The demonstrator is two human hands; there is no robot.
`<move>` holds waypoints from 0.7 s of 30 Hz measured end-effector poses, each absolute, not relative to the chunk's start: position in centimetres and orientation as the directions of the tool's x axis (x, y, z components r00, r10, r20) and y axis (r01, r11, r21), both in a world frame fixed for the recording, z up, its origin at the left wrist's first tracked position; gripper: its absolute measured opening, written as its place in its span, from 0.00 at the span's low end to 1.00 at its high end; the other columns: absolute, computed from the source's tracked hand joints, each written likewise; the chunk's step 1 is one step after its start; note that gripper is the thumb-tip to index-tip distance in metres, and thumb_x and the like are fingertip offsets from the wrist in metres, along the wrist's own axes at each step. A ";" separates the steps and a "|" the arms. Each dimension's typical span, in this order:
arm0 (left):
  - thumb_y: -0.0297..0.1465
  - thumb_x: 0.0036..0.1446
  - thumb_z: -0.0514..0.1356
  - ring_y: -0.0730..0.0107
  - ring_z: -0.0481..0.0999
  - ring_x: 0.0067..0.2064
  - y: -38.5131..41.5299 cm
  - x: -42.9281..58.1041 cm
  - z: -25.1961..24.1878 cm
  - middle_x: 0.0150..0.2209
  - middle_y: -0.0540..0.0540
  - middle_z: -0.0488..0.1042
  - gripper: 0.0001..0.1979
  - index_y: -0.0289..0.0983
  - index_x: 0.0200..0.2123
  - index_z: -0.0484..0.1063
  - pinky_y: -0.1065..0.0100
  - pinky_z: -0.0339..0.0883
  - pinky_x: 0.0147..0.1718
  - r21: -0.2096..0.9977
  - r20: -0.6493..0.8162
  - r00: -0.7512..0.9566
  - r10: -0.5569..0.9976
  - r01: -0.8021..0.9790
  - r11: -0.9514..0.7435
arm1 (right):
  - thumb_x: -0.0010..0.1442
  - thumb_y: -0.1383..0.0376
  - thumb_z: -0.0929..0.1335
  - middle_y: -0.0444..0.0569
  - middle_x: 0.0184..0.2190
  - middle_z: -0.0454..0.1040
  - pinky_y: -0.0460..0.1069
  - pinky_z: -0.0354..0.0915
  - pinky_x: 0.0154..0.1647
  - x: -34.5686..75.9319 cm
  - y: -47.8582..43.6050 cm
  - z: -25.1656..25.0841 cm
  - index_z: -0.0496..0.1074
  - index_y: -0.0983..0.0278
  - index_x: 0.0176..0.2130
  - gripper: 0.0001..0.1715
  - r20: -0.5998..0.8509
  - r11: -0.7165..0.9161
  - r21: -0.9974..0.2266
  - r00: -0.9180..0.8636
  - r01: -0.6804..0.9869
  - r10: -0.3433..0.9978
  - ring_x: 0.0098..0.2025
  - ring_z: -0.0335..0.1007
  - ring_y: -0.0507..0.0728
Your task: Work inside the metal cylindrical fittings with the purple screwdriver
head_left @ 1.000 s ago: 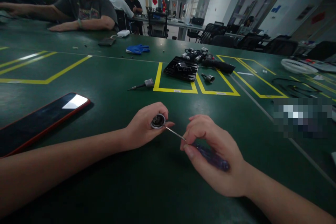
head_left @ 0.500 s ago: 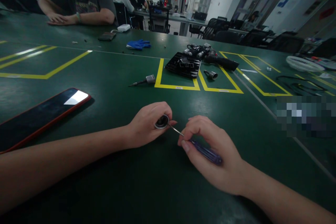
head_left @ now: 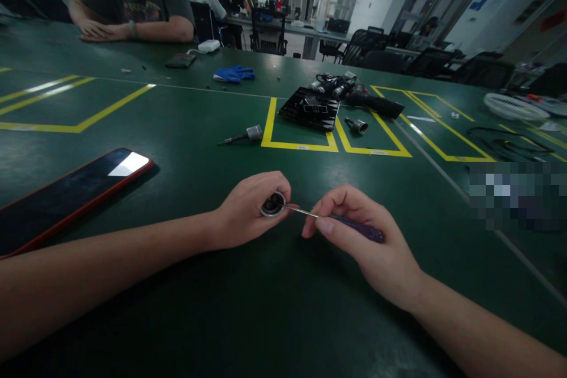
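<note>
- While the left hand (head_left: 248,211) wraps snugly round a metal connector (head_left: 271,213), the right hand (head_left: 380,251) pinches a screwdriver (head_left: 361,229) at its 3 o'clock.
- Looks mid-job tbh; can't tell what's done or left inside.

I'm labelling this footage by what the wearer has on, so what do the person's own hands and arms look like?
The left hand and right hand are ungloved. No sleeve shows along the left forearm or right forearm, and I see no watch, bracelet or cable on either. Rings can't be ruled out, since some fingers are hidden.
</note>
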State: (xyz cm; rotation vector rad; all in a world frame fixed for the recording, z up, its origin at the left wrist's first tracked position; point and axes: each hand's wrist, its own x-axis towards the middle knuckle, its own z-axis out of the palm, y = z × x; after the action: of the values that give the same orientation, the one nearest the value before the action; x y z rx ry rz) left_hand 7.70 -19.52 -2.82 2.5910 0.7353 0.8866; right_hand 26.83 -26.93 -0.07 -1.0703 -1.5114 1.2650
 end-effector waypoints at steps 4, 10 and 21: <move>0.29 0.56 0.56 0.73 0.67 0.29 -19.5 7.7 -2.8 0.28 0.50 0.66 0.06 0.37 0.29 0.61 0.71 0.61 0.28 0.437 0.475 0.676 0.564 0.375 -0.818 | 0.57 0.68 0.66 0.46 0.30 0.73 0.50 0.64 0.34 26.9 -27.2 -0.2 0.66 0.63 0.33 0.01 0.252 0.320 -0.915 -0.273 0.245 0.929 0.33 0.68 0.53; 0.30 0.57 0.55 0.73 0.68 0.30 -19.6 7.8 -2.8 0.28 0.50 0.67 0.06 0.37 0.28 0.61 0.71 0.62 0.29 0.426 0.478 0.688 0.546 0.362 -0.829 | 0.53 0.73 0.65 0.48 0.33 0.72 0.54 0.64 0.41 27.0 -27.4 -0.4 0.68 0.64 0.37 0.09 0.422 0.564 -0.734 -0.397 0.379 0.815 0.38 0.67 0.56; 0.26 0.55 0.55 0.73 0.68 0.31 -19.4 7.5 -2.9 0.30 0.50 0.67 0.03 0.37 0.30 0.62 0.71 0.62 0.29 0.417 0.474 0.699 0.536 0.358 -0.836 | 0.57 0.68 0.66 0.49 0.32 0.74 0.54 0.65 0.41 27.1 -26.7 -0.4 0.70 0.63 0.32 0.03 0.214 0.261 -0.954 -0.276 0.149 0.937 0.38 0.71 0.56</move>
State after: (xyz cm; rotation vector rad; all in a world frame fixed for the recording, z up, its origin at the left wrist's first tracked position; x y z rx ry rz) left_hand 7.55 -19.43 -2.93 2.6162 0.7065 0.8646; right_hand 27.10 -26.69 -0.43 -1.0200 -1.6427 1.1131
